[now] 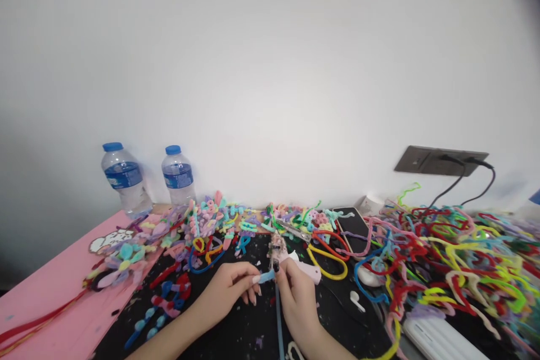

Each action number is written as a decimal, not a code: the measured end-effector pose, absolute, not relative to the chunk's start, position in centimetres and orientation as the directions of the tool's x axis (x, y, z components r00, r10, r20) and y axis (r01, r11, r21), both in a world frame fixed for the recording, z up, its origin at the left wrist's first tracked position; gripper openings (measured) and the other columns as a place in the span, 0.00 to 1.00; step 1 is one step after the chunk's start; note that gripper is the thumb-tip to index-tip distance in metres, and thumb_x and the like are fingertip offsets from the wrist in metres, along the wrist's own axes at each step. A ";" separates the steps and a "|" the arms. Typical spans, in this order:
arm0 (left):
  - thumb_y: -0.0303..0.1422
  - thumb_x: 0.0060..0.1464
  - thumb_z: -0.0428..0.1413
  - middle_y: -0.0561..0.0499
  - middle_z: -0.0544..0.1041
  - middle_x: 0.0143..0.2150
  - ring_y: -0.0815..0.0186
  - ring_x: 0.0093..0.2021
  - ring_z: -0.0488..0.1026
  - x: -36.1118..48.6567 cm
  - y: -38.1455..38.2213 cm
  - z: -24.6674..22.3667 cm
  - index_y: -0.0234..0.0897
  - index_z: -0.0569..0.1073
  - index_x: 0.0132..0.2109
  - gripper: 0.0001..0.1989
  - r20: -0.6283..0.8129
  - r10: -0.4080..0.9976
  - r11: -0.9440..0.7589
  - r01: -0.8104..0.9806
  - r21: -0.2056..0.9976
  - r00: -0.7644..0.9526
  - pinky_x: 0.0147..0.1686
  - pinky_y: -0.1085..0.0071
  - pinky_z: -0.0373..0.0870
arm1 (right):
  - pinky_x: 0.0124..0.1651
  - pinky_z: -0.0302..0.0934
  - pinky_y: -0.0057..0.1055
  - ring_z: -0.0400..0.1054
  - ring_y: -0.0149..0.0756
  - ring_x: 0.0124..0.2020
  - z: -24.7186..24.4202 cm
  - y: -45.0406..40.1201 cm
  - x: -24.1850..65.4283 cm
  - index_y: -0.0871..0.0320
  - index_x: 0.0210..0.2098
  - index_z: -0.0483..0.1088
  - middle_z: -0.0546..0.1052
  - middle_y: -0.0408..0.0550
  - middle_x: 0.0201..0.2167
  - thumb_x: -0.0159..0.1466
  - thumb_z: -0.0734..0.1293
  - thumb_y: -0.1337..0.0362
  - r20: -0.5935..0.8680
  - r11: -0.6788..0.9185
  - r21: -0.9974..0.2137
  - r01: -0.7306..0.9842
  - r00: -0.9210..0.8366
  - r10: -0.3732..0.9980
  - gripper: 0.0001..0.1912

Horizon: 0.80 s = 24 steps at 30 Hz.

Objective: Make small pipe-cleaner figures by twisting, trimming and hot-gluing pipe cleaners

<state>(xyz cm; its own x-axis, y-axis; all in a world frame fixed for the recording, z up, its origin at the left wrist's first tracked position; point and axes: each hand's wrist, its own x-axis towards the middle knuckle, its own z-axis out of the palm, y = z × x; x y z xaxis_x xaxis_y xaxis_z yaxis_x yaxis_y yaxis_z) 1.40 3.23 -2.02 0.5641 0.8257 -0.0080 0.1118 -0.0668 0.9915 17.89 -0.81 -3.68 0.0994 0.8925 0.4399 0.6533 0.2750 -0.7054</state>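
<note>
My left hand [236, 286] pinches one end of a short light-blue fuzzy stem [266, 277] between thumb and fingertips. Its other end meets the fingers of my right hand [296, 295], which are closed on it. From below my right hand a longer pale-blue strip [279, 323] runs down to the bottom edge. Just behind the fingertips lies a small glittery object [276, 244], too small to make out. A pale pink tool [310, 271] rests beside my right hand, partly hidden by it.
Heaps of coloured fuzzy stems [422, 253] lie at right, with a white box-shaped device [441, 337] and an earbud [357, 300]. Twisted pieces [206, 219] line the wall. Two water bottles [126, 180] stand back left. A phone [352, 230] lies behind; cables hang from a socket [439, 161].
</note>
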 end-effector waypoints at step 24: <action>0.43 0.50 0.56 0.50 0.74 0.30 0.69 0.26 0.71 0.6 3.7 -2.8 0.32 0.72 0.35 0.16 -0.113 0.885 0.160 -0.067 0.985 0.452 0.25 0.75 0.68 | 0.21 0.48 0.25 0.56 0.29 0.18 -3.6 -0.9 18.2 0.57 0.20 0.57 0.61 0.39 0.16 0.64 0.56 0.62 0.425 0.309 -0.738 0.600 0.057 0.903 0.16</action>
<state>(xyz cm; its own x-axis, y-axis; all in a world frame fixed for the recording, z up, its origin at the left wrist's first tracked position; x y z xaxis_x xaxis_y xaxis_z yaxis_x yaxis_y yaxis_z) 0.60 3.65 -2.80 0.4517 0.8850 -0.1130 -0.0670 0.1599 0.9849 18.23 -0.90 -3.63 0.0570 0.9034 0.4249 0.6002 0.3091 -0.7377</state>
